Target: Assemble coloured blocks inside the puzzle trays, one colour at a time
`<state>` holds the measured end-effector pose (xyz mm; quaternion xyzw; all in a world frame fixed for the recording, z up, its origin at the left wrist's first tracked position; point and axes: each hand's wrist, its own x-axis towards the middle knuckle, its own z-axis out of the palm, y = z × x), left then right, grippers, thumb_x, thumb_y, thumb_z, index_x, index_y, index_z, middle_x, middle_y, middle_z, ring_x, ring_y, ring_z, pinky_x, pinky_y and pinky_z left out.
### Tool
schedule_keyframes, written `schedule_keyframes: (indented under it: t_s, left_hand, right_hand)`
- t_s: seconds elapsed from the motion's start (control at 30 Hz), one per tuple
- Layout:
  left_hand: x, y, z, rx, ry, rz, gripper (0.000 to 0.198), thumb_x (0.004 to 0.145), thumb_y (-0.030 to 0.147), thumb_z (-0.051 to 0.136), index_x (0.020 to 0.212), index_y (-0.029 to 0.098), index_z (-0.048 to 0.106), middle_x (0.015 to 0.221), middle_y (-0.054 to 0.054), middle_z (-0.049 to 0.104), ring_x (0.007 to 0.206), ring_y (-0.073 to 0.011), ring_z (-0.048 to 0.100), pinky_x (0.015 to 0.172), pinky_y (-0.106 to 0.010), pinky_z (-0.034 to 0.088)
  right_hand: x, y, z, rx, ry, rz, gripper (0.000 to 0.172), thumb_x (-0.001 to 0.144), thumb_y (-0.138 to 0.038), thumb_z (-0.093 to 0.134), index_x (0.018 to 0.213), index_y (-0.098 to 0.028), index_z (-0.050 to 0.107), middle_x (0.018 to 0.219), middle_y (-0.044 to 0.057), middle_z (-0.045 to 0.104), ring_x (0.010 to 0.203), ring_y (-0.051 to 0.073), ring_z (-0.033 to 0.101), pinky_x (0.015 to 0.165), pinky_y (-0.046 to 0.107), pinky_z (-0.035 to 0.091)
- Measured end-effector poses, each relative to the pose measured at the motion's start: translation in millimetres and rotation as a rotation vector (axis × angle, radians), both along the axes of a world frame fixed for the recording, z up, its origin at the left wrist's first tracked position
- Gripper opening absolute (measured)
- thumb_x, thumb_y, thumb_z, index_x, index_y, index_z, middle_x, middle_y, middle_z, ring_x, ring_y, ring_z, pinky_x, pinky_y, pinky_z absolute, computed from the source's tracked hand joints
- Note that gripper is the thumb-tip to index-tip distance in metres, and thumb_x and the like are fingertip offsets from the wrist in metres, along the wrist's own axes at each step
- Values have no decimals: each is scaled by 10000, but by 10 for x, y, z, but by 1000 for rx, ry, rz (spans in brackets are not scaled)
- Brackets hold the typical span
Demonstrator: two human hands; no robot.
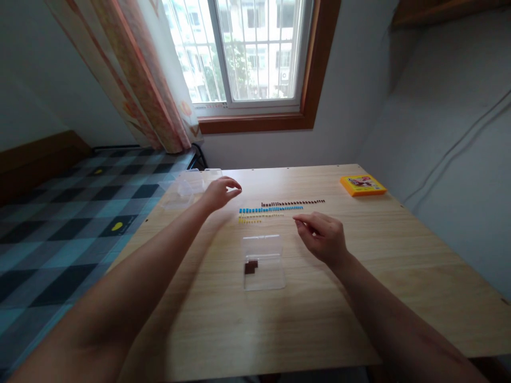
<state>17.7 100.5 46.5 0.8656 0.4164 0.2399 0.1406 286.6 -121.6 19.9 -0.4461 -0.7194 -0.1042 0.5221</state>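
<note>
Clear tray point(263, 250) with brown pieces point(250, 267) lies nearest me on the tabletop point(359, 298). My left hand point(221, 192) pinches beside the rows of small pieces point(271, 209); right hand point(321, 236) pinches below them. I cannot tell if either holds anything.

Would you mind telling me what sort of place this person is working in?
Probably a bedroom at home: a bed with a checked cover stands beside the wooden table, and a curtain hangs at the window.
</note>
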Motion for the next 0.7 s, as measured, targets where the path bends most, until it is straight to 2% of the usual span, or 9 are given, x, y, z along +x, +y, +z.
schedule_keyframes:
  t_s: [0.07, 0.17, 0.27, 0.33, 0.4, 0.5, 0.63, 0.7]
  left_hand:
    - [-239, -158, 142, -11, -158, 20, 271, 861, 392, 652, 929, 157, 770, 1077, -104, 721, 933, -193, 674, 792, -310, 597]
    - [-583, -573, 341, 46, -296, 49, 305, 855, 461, 688, 944, 180, 766, 1094, -96, 707, 953, -201, 677, 769, -309, 608]
    - [-803, -1123, 488, 89, -321, 51, 263, 868, 445, 703, 955, 203, 758, 1071, -72, 693, 833, -160, 668, 680, -269, 591]
    - [-842, -1484, 528, 111, -267, 17, 218, 899, 410, 684, 958, 211, 751, 1049, -57, 690, 758, -132, 647, 624, -239, 559]
    - [-793, -1788, 501, 123, -163, -63, 175, 940, 361, 647, 974, 220, 745, 950, -35, 685, 706, -120, 632, 579, -216, 517]
    - [-601, -2091, 348, 121, 55, -198, 154, 978, 292, 602, 988, 226, 740, 915, -23, 701, 711, -127, 646, 621, -232, 505]
    - [-261, -2259, 112, 30, 254, -233, 143, 964, 224, 628, 1051, 251, 738, 971, -19, 741, 805, -167, 700, 691, -262, 511]
    - [-100, -2288, 52, -23, 343, -217, 102, 941, 222, 661, 1001, 238, 741, 961, -23, 750, 835, -198, 715, 707, -279, 514]
  right_hand:
    - [-14, -7, 10, 26, 2, 11, 143, 964, -200, 598, 946, -188, 740, 618, -21, 628, 527, 99, 528, 557, 230, 443]
    - [-36, -26, 37, 69, 1, 30, 117, 952, -177, 619, 948, -182, 736, 619, -22, 620, 524, 96, 524, 550, 230, 438]
    - [-64, -57, 70, 91, 5, 48, 108, 947, -163, 627, 958, -182, 733, 608, -30, 596, 511, 91, 499, 532, 227, 419]
    - [-86, -77, 84, 101, 7, 62, 108, 946, -162, 627, 966, -186, 730, 604, -35, 588, 509, 90, 485, 527, 225, 411]
    - [-108, -90, 84, 104, -2, 75, 109, 947, -156, 625, 970, -188, 726, 607, -34, 591, 515, 90, 481, 532, 227, 411]
    - [-137, -95, 70, 99, -21, 104, 105, 940, -141, 629, 967, -180, 723, 607, -31, 588, 513, 89, 476, 529, 228, 402]
    - [-165, -101, 60, 97, -23, 140, 96, 925, -122, 638, 952, -170, 717, 606, -27, 585, 511, 93, 486, 521, 229, 391]
    - [-177, -116, 67, 89, -28, 162, 102, 917, -113, 640, 958, -168, 717, 609, -23, 591, 514, 97, 495, 520, 230, 389]
